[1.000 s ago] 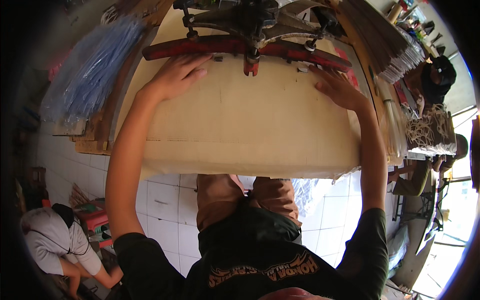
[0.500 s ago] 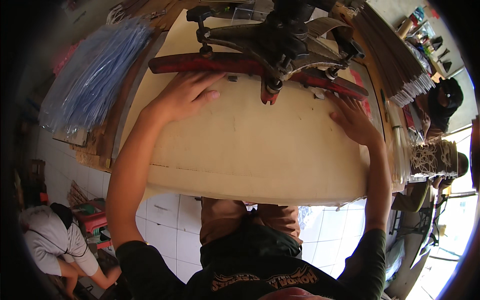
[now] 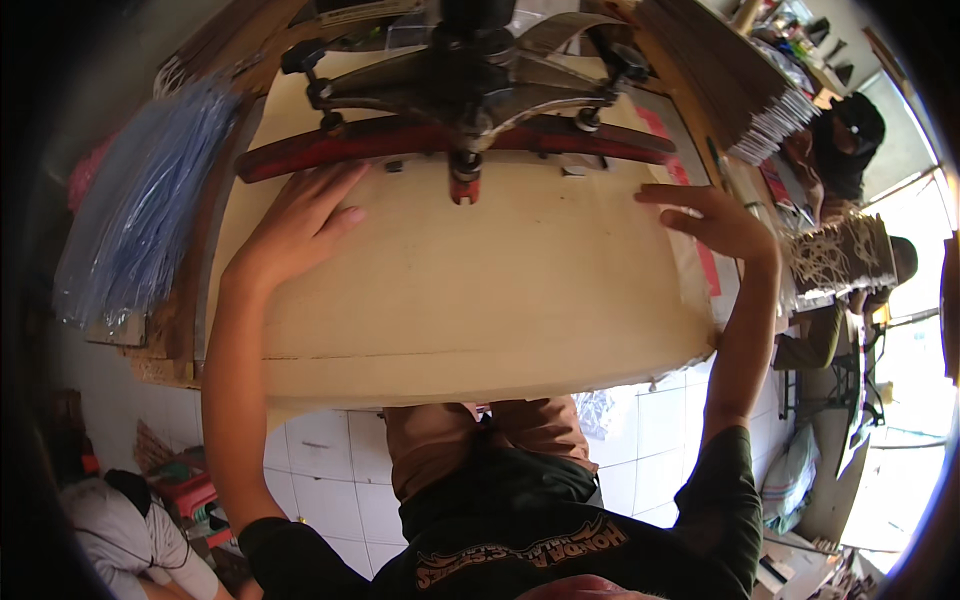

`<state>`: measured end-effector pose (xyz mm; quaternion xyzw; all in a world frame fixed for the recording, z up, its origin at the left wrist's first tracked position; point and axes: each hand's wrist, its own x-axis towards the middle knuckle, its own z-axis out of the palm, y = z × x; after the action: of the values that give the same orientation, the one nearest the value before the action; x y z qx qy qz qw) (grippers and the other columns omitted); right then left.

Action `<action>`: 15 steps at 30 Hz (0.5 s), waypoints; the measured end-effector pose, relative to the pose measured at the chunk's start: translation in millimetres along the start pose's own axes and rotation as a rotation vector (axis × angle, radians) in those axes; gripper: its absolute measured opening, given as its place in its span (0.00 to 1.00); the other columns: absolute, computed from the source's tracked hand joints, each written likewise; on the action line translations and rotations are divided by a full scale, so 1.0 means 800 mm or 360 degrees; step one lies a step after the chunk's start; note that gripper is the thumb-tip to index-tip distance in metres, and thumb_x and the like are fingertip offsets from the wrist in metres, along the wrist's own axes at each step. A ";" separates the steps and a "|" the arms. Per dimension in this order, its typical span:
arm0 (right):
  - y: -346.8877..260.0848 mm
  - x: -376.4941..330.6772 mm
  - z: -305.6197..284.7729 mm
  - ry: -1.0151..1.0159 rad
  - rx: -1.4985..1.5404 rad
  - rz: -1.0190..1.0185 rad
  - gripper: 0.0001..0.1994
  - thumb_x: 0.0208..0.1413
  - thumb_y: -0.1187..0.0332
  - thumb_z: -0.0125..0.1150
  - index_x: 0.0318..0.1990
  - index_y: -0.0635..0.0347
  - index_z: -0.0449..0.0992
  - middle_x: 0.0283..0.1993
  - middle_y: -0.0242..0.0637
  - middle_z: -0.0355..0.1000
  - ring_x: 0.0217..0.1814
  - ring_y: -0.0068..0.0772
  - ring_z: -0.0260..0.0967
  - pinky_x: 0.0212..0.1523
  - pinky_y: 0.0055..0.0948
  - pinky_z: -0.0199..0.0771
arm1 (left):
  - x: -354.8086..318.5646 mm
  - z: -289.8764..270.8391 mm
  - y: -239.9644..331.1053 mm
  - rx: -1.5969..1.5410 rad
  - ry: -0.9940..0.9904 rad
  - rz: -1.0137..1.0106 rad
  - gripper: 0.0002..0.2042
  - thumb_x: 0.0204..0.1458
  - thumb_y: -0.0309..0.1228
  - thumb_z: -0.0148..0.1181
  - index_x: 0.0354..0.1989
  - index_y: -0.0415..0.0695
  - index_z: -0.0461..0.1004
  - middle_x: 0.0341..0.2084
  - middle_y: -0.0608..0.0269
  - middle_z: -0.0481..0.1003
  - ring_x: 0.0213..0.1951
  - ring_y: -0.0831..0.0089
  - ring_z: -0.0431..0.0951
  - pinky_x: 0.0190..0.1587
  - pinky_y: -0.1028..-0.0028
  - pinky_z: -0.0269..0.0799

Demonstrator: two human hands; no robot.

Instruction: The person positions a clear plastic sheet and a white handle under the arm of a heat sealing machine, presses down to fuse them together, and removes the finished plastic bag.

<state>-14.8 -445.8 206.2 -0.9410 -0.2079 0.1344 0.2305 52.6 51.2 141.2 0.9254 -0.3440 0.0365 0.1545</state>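
Note:
A large cream-coloured sheet (image 3: 470, 270) covers the table in front of me, its near edge hanging close to my legs. Flat on its left part lies my left hand (image 3: 300, 225), fingers stretched, the tips reaching the edge of a long red bar (image 3: 350, 143). That bar spans the sheet's far side beneath a dark metal frame (image 3: 460, 95) with screw knobs. My right hand (image 3: 715, 222) is at the sheet's right border, fingers extended and thumb apart, holding nothing. Whether its fingertips touch the sheet I cannot tell. Small dark pieces (image 3: 573, 171) sit on the sheet near the bar.
A stack of bluish plastic sleeves (image 3: 150, 200) lies at the table's left. Stacked brown boards with pale ends (image 3: 770, 125) stand at the far right, near a bundle of cords (image 3: 835, 255). Co-workers are at lower left (image 3: 130, 530) and far right (image 3: 850, 150).
My right hand has moved back from beside the bar to the sheet's right border. My left hand stays flat near the bar. The whole view has shifted.

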 end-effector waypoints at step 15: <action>0.158 -0.157 -0.013 0.1004 -0.0867 0.1385 0.10 0.45 0.61 0.68 0.34 0.55 0.84 0.35 0.45 0.80 0.42 0.49 0.79 0.43 0.44 0.78 | -0.024 -0.006 0.015 0.0062 -0.0109 -0.0182 0.26 0.64 0.39 0.50 0.69 0.45 0.60 0.71 0.53 0.55 0.71 0.54 0.53 0.71 0.62 0.48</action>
<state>-80.0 -608.9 173.2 -0.9594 0.2477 -0.1273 -0.0446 30.2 56.4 145.6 0.9471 -0.2949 0.0025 0.1263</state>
